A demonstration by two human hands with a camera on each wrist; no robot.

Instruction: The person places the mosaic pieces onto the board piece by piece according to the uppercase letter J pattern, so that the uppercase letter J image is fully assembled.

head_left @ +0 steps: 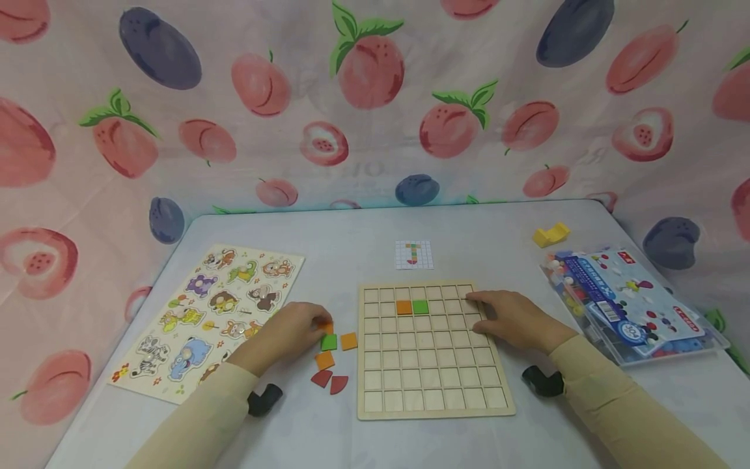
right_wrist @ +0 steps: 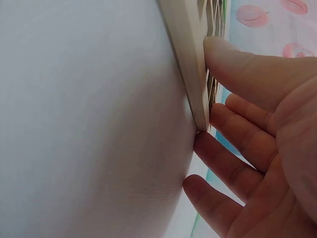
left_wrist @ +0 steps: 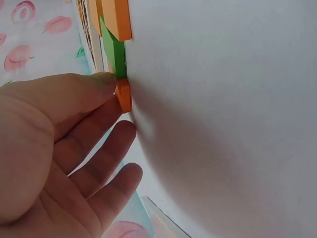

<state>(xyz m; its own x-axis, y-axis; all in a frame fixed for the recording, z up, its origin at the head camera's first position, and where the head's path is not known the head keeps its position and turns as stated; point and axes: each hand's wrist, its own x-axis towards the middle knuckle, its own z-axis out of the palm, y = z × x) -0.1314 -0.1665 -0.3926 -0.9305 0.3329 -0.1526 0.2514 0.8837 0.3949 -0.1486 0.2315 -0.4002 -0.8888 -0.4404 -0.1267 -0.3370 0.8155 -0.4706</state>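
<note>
From afar I see the left hand (head_left: 297, 331) pinch an orange square tile (left_wrist: 125, 96) beside a green square tile (head_left: 329, 342); the right hand (head_left: 508, 319), fingers apart, touches the gridded wooden board (head_left: 436, 414) along its right edge.

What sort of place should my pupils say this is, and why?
Probably a children's play or learning corner, though it could be staged: a wooden grid board with coloured tiles, an animal puzzle, and a fruit-patterned cloth behind.
</note>
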